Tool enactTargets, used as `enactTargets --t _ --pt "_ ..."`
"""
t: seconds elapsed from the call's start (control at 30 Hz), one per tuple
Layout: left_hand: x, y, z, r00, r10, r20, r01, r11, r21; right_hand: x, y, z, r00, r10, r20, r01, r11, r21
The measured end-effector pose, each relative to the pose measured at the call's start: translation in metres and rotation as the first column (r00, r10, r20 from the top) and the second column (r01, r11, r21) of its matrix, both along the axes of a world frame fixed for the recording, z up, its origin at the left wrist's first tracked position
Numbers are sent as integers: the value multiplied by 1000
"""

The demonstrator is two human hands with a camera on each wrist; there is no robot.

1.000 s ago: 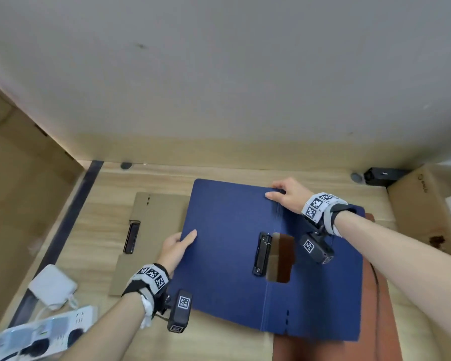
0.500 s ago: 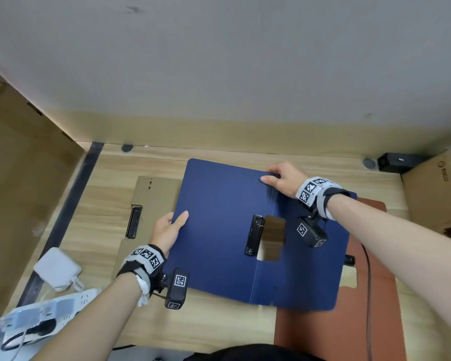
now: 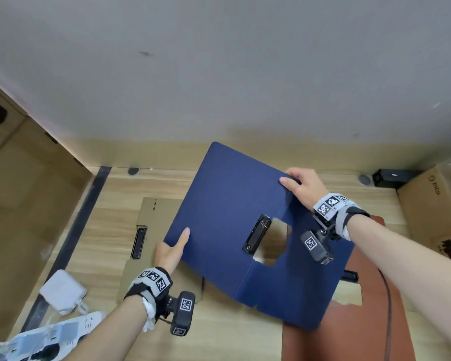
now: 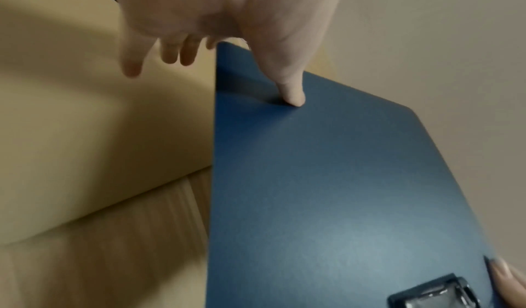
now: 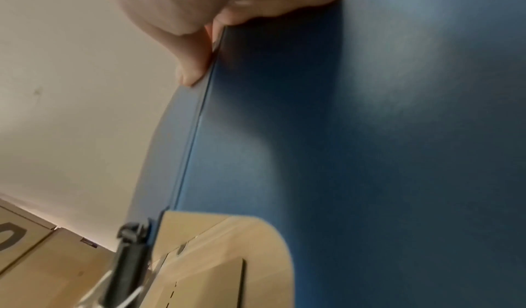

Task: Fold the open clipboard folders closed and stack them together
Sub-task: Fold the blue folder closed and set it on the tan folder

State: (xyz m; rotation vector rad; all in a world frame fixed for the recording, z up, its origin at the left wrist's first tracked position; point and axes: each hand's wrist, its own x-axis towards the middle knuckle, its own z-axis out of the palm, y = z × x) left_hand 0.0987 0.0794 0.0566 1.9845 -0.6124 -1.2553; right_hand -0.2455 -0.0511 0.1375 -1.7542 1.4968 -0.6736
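Observation:
An open blue folder [image 3: 219, 217] with a black clip [image 3: 257, 234] beside its spine is held tilted above the table, its left half raised. My left hand [image 3: 173, 247] pinches its left edge, the thumb [image 4: 287, 81] lying on the inside of the blue folder [image 4: 327, 189] and the other fingers below the edge. At the top edge near the spine, my right hand [image 3: 303, 186] grips the blue folder [image 5: 370, 133], fingers [image 5: 193, 65] curled over it. A tan folder [image 3: 154, 217] lies open underneath at the left. A rust-brown folder [image 3: 362, 334] lies flat at the right.
Cardboard boxes stand at the left [image 3: 24, 191] and the right [image 3: 432, 212]. A white charger [image 3: 63, 290] and a power strip [image 3: 50, 337] lie at the front left corner. A black device [image 3: 393, 177] sits against the wall at the back right.
Both hands have lifted the blue folder off the table and turned it; its left half now stands higher, toward the wall. The tan and brown folders have not moved.

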Motion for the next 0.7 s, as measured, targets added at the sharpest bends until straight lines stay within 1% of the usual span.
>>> enactTargets --t 0.03,0.07,0.1,0.13,0.17,0.2,0.23,0.27,0.3,0.37,0.43,0.5,0.57,0.63,0.7 --pt "-1 3 4 998 -15 -54 16 1000 17 -3 3 5 1000 -12 8 12 1000 -27" --pt "-5 6 10 989 -50 -142 58 997 53 -6 5 10 999 -29 15 30 998 -53" --pt "-10 10 16 964 -107 -242 134 986 98 -8 7 14 998 -58 21 60 995 -78" --pt "-16 14 22 926 -186 -329 237 963 124 -11 9 18 995 -96 34 99 990 -99" --pt "-22 16 24 878 -290 -381 358 926 119 -13 11 21 989 -138 54 144 982 -119" --pt "-31 19 27 827 -394 -402 465 880 94 -15 13 23 982 -173 78 182 974 -137" --pt "-40 21 28 787 -473 -396 535 843 56 -18 15 26 975 -198 102 212 966 -151" --pt "-50 21 31 772 -505 -386 549 836 3 -19 17 28 968 -218 125 236 959 -154" --pt "-57 21 33 786 -492 -375 513 857 -47 -22 20 30 961 -232 148 254 955 -150" --pt "-62 18 37 840 -432 -328 407 902 -145 -29 27 28 945 -249 212 277 954 -114" --pt "-60 14 46 869 -419 -263 366 902 -228 -40 36 21 913 -272 303 295 955 -33" --pt "-55 9 59 885 -420 -201 352 886 -301 -52 46 9 878 -321 354 322 945 60" --pt "-49 1 77 915 -379 -140 306 877 -371 -62 56 1 885 -334 324 312 942 120" --pt "-42 -10 96 931 -356 -80 290 855 -430 -68 65 -3 912 -336 236 298 937 181" --pt "-37 -23 115 912 -411 17 374 812 -448 -73 67 -5 902 -385 195 341 913 225"
